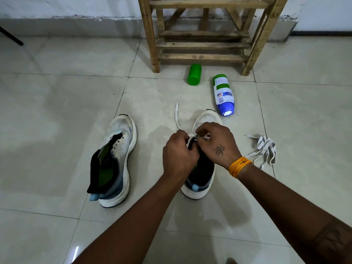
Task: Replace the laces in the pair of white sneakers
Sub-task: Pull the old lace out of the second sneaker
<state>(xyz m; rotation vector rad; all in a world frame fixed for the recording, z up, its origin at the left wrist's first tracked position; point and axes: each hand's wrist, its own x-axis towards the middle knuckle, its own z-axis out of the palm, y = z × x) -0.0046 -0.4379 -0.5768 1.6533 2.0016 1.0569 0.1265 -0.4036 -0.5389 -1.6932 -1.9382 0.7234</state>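
A: Where do things lie relative to the right sneaker?

B: Left sneaker to its left; loose lace to its right; bottle, cap and wooden rack behind; both hands over it.

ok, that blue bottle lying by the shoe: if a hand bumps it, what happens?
The blue bottle lies on its side on smooth glossy tile, so it probably rolls sideways rather than tips. It looks like rigid plastic, likely not fragile. Its cap seems off; the green cap lies apart, so contents might spill.

Wooden rack against wall, green cap and capless blue bottle lying on tiled floor
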